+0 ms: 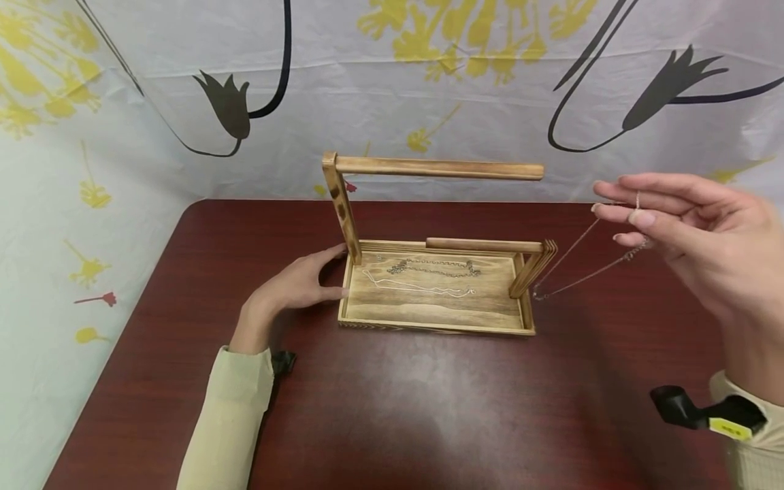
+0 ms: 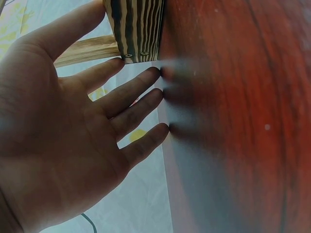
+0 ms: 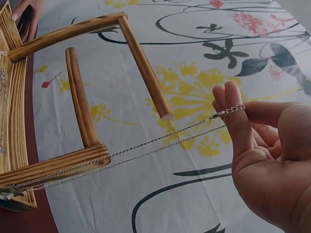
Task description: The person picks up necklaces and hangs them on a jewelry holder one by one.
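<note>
1. At my head view's right, the right hand (image 1: 710,235) pinches a thin silver chain necklace (image 1: 627,256).
2. Left of centre, I see the left hand (image 1: 292,284), fingers extended, touching a brown rectangular wooden tray (image 1: 429,312).

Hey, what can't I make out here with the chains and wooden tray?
Pendant: shape blurred, right wrist view; too small, head view.
Pale chain: links too small, head view.
Black device: partly hidden by left sleeve, head view.
Right sleeve: cut off by head view's bottom edge.
</note>
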Motion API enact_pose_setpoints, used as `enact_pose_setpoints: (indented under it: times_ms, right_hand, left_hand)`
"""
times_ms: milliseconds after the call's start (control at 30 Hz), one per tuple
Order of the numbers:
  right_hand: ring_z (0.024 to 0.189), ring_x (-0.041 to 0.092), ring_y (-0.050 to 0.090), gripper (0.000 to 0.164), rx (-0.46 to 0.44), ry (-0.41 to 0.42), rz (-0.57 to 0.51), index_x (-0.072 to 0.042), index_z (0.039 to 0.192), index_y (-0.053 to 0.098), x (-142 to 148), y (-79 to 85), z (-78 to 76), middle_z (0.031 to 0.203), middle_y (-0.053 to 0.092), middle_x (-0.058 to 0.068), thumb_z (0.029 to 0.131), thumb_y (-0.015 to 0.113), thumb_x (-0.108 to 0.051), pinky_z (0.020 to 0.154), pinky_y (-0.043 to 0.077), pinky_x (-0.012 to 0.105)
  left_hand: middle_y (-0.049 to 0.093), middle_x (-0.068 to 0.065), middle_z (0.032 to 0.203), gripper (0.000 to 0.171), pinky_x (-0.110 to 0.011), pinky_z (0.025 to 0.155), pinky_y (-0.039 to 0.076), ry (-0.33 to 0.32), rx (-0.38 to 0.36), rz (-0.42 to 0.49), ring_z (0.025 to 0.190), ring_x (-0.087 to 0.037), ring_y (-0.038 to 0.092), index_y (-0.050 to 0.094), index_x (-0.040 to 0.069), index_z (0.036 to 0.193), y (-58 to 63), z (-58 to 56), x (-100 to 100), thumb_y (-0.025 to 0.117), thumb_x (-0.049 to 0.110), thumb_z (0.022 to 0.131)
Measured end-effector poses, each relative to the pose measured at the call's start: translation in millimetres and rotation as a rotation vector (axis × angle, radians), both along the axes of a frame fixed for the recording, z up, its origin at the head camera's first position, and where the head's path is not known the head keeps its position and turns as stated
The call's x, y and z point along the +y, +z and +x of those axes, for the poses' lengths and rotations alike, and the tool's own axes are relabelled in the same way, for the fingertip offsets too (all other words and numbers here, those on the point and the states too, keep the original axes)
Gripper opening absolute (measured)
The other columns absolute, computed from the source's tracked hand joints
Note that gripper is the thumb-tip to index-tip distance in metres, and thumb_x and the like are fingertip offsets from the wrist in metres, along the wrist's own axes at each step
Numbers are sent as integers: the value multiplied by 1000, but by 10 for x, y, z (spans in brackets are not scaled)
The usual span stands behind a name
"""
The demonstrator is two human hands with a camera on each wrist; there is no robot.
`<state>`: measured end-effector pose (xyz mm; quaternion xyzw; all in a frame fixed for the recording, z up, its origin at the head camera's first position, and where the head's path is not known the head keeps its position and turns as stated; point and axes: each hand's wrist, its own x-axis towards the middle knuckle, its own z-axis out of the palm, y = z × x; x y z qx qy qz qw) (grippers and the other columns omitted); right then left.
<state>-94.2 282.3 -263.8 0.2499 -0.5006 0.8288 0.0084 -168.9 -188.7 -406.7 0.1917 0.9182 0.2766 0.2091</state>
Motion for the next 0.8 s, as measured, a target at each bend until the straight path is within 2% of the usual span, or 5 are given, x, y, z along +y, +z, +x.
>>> enact_pose_setpoints:
  times_ms: [133,300,633,800]
  right_hand:
    - [105,43,66,43,-34,-42,58,31,131,38,33,-8,-39,124,55,40,89,31,34,80,58,39]
    - [108,40,66,44,-61,-30,87,29,135,34,49,-17,-80,127,55,38,91,32,32,85,56,40]
    - [108,42,65,45,-111,0,44,28,135,37,29,-47,-238,126,56,38,91,32,31,88,54,43]
    - [107,42,66,41,-112,-31,68,28,132,41,9,-55,-313,123,58,38,91,35,30,87,54,41]
  left_hand:
    - [31,-8,160,90,-52,115,27,2,2,-1,146,-31,28,24,19,160,1,3,-2,75,40,88]
    - [31,-8,160,91,-51,115,27,-4,8,2,146,-30,28,24,18,160,6,9,-6,75,40,88]
    - [30,-7,161,90,-50,116,27,-6,7,5,147,-29,27,24,18,160,-4,2,-8,74,41,89]
    - [29,-7,161,90,-51,115,27,-4,3,8,147,-29,27,23,18,160,-5,1,-9,75,41,89]
